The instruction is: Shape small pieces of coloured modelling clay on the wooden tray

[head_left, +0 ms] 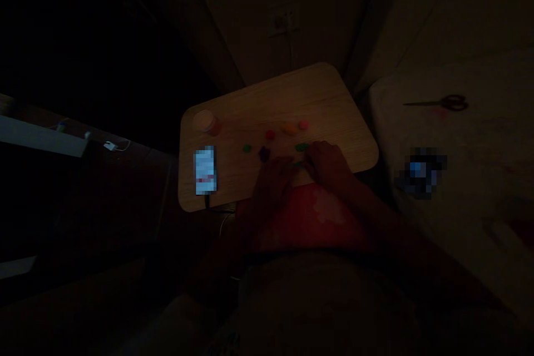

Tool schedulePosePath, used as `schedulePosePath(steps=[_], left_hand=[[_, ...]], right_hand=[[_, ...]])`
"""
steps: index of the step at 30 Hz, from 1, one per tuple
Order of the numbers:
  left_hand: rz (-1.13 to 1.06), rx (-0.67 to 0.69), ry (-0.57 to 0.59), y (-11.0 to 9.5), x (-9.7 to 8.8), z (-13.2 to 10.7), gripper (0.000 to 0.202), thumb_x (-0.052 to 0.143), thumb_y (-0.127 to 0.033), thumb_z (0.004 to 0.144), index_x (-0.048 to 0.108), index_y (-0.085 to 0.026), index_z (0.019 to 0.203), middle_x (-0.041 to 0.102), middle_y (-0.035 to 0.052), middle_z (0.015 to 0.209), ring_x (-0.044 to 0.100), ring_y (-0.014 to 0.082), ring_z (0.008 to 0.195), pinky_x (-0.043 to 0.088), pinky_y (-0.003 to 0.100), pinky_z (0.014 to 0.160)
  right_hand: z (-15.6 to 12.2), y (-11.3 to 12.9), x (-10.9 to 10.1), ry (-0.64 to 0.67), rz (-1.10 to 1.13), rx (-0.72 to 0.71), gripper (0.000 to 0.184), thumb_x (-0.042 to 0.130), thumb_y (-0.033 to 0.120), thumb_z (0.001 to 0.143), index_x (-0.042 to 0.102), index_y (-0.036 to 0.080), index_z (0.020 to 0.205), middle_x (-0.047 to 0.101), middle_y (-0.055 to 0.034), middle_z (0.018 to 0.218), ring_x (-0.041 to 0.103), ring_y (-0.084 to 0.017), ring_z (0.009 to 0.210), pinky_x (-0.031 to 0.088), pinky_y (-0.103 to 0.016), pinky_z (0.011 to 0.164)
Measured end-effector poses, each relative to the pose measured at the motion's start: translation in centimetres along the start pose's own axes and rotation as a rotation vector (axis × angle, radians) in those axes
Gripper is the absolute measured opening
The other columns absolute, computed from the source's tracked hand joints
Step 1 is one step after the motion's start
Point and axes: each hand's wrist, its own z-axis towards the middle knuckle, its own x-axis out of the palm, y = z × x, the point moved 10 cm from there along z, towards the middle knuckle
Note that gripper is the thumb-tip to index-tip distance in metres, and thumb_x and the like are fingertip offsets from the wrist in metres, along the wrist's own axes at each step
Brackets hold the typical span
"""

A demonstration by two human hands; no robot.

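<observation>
The picture is very dark. Over the near edge of a small wooden table, my left hand (276,175) and my right hand (329,162) are close together with fingers curled. A small green piece (299,164), which looks like modelling clay, sits between their fingertips, and both appear to pinch it. Just beyond my right fingers lies another green lump (301,147). A dark clump (264,153) rests beside my left fingertips. Farther in are a red ball (270,134), an orange piece (289,129), a pink ball (303,124) and a green ball (247,148).
A lidded tub (206,122) stands at the back left of the wooden table (321,89). In front of it lies a lit phone (205,171) with a cable. On the pale surface to the right are scissors (448,103) and a blurred dark object (422,172). A wall socket (284,21) is behind.
</observation>
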Motion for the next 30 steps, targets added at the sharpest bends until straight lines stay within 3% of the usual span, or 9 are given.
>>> schedulePosePath(steps=[9, 15, 21, 30], left_hand=[[0.074, 0.013, 0.014, 0.1, 0.1, 0.1, 0.042, 0.052, -0.018, 0.101, 0.071, -0.022, 0.138, 0.064, 0.0149, 0.152, 0.057, 0.0350, 0.138, 0.048, 0.058, 0.112], [0.004, 0.037, -0.080, -0.2, -0.7, -0.9, 0.046, 0.053, -0.014, 0.099, 0.068, -0.020, 0.142, 0.066, 0.0156, 0.147, 0.060, 0.0312, 0.137, 0.049, 0.053, 0.114], [-0.089, -0.080, -0.168, 0.9, -1.7, -1.1, 0.047, 0.052, -0.016, 0.102, 0.060, -0.018, 0.148, 0.065, 0.0161, 0.145, 0.060, 0.0294, 0.137, 0.049, 0.051, 0.118], [-0.057, -0.081, -0.107, 1.0, -0.9, -0.7, 0.047, 0.054, -0.016, 0.100, 0.063, -0.020, 0.145, 0.063, 0.0162, 0.149, 0.059, 0.0323, 0.139, 0.050, 0.056, 0.117]], right_hand=[[-0.2, 0.3, -0.2, 0.005, -0.025, -0.007, 0.028, 0.049, 0.030, 0.107, 0.068, 0.016, 0.122, 0.070, -0.0196, 0.124, 0.057, -0.035, 0.114, 0.035, -0.043, 0.089], [0.2, -0.3, 0.0, 0.015, 0.078, -0.012, 0.024, 0.049, 0.031, 0.104, 0.068, 0.017, 0.108, 0.071, -0.0175, 0.113, 0.059, -0.033, 0.104, 0.035, -0.042, 0.085], [1.6, -1.4, -0.4, -0.017, 0.108, 0.124, 0.023, 0.049, 0.033, 0.102, 0.066, 0.018, 0.103, 0.073, -0.0163, 0.101, 0.061, -0.030, 0.090, 0.035, -0.039, 0.076], [2.6, -0.8, 0.0, 0.043, 0.059, 0.119, 0.018, 0.055, 0.033, 0.100, 0.067, 0.019, 0.102, 0.074, -0.0165, 0.108, 0.063, -0.030, 0.094, 0.038, -0.039, 0.078]])
